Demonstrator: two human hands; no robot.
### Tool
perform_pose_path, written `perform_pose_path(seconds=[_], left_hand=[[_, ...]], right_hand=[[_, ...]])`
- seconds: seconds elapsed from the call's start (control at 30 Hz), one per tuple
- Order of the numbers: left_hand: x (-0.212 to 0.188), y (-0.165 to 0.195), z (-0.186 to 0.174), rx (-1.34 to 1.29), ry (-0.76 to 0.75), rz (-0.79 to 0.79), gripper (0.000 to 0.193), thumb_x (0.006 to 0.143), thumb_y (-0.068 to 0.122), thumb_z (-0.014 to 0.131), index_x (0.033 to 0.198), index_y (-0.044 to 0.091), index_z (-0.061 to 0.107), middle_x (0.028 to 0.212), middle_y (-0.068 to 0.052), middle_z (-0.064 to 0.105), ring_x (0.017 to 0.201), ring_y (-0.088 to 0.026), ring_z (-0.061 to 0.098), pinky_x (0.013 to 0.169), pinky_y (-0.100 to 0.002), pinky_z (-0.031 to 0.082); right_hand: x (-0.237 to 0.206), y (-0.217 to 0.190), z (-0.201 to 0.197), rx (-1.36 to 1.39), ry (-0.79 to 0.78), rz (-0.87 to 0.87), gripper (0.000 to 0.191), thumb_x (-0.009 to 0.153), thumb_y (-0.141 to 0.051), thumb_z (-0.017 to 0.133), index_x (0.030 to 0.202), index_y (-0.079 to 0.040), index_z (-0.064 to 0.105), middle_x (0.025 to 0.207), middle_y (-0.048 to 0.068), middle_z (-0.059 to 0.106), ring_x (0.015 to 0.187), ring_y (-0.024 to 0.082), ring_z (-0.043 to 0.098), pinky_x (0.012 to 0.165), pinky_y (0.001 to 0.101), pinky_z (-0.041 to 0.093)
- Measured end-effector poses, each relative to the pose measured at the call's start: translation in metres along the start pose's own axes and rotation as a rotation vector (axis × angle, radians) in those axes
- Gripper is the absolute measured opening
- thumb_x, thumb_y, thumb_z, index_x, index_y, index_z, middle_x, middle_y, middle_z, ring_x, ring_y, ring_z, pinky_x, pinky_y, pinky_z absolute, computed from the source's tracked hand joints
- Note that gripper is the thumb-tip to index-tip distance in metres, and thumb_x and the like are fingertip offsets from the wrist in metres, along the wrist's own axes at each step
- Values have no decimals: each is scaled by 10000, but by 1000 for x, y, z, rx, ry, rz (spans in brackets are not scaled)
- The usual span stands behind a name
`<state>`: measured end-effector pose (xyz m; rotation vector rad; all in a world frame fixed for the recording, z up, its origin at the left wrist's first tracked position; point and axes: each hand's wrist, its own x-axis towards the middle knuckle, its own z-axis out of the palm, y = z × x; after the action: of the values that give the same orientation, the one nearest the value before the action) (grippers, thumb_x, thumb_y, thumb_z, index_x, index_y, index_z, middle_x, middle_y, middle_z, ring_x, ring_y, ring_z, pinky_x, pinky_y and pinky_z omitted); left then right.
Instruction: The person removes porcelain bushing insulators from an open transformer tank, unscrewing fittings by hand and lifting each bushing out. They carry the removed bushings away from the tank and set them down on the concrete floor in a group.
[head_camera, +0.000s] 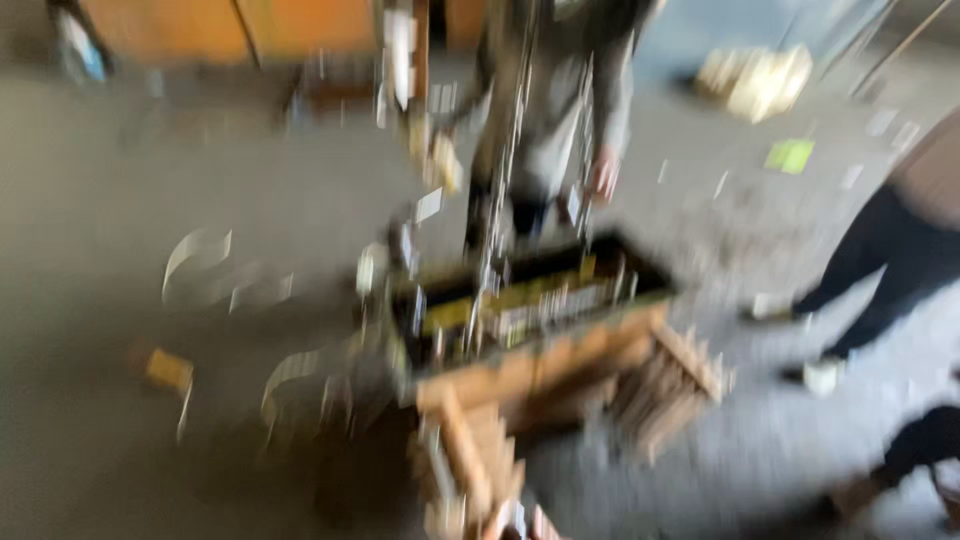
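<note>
The whole head view is heavily smeared by motion. A dark box with yellow parts (530, 290) sits on a wooden pallet (560, 375) on the grey floor, in the middle of the view. Bright vertical streaks, perhaps chains (497, 170), hang down to the box. Behind it stands a person in grey clothes (565, 90), with one hand (603, 172) hanging by the side. Neither of my hands shows clearly. A small pinkish shape (538, 524) at the bottom edge is too blurred to identify.
Another person's dark-trousered legs (880, 270) step in from the right. Orange-brown cabinets (230, 28) line the back wall. Scraps litter the floor: a green sheet (790, 155), a pale heap (755, 80), a small wooden block (168, 368) and curved pale strips (195, 255).
</note>
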<state>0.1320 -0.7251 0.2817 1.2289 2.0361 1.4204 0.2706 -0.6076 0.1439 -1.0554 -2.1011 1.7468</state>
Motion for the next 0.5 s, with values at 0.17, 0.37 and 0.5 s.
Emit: perform_pose_path(seconds=[0.17, 0.37, 0.5], left_hand=[[-80, -38, 23, 63, -38, 41, 517, 880, 312, 799, 1308, 83, 621, 1158, -175, 729, 1041, -375, 718, 869, -436, 587], [-49, -5, 17, 153, 27, 80, 580, 887, 275, 802, 1404, 124, 585, 1156, -156, 654, 993, -369, 695, 823, -456, 579], [-41, 0, 6, 205, -39, 71, 589, 913, 262, 788, 1456, 199, 569, 1240, -203, 598, 987, -393, 664, 769, -461, 567]], right_hand=[[-47, 15, -9, -211, 61, -87, 516, 875, -546, 620, 913, -42, 724, 830, 190, 746, 733, 345, 711, 688, 424, 543], [-48, 12, -14, 154, -176, 158, 564, 941, -541, 629, 1134, -20, 724, 842, 85, 651, 741, 227, 576, 648, 386, 427], [-35, -12, -24, 247, -195, -140, 622, 863, -542, 760, 1144, 3, 657, 983, 22, 645, 913, 106, 581, 789, 293, 514]])
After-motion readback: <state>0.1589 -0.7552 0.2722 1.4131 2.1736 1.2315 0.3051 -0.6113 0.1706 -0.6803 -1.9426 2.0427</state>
